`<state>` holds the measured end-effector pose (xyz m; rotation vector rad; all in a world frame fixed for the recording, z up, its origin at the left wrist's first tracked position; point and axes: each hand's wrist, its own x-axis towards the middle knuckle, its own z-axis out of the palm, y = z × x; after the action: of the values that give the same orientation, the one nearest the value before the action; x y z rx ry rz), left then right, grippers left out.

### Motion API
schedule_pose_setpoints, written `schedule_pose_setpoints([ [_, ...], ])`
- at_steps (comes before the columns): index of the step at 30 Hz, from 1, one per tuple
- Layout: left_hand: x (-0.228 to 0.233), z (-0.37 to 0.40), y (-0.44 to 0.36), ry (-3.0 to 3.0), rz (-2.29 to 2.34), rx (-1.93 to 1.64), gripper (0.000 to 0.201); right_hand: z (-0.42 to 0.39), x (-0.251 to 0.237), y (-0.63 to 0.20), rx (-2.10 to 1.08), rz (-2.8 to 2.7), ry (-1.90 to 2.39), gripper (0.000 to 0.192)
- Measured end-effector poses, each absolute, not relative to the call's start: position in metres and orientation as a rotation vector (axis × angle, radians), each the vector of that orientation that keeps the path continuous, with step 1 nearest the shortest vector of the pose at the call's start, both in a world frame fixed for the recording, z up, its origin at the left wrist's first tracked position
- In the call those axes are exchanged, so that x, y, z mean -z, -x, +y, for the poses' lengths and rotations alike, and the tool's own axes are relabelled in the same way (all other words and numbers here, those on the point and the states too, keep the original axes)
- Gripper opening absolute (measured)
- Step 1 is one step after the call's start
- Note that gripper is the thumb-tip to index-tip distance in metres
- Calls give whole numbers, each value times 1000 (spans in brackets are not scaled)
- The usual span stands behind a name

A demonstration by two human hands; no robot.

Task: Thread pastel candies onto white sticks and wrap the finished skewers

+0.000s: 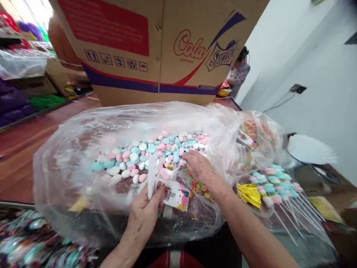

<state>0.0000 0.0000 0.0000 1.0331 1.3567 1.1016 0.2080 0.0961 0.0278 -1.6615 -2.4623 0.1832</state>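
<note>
A bundle of white sticks (153,173) stands upright in my left hand (147,208), whose fingers are wrapped round it. My right hand (198,167) reaches into the loose pink, blue and white candies (134,158), with its fingers bent together among them. Whatever is between those fingertips is hidden. The candies lie in a large clear plastic bag (67,149) spread open on the table. Beside my left hand is a printed white card (178,195). Small coloured rings (196,186) lie under my right wrist.
A tall cardboard box (134,56) stands behind the bag. On the right are sticks threaded with candies (276,182), gold ties (249,194) and a bag of orange pieces (256,130). Shiny wrapped items (36,242) lie lower left. A person (241,72) is at the back.
</note>
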Motion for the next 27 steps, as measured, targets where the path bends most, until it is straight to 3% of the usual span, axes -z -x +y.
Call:
schedule_pose_setpoints([
  [5,3,2,-2,-1028,1339,-1114,34,96,-22,-210,-190,-2400,1753,16],
  [11,11,3,-2,-968,1303,-1187,28,97,-38,-212,-421,-2085,1823,20],
  [16,14,5,-2,-965,1306,-1194,25,96,-34,-207,-238,-2395,1700,28],
  [20,10,4,-2,-961,1278,-1185,25,98,-29,-204,-163,-2324,1825,25],
  [27,6,3,-3,-954,1278,-1164,25,104,-23,-210,-839,-1797,1464,14],
])
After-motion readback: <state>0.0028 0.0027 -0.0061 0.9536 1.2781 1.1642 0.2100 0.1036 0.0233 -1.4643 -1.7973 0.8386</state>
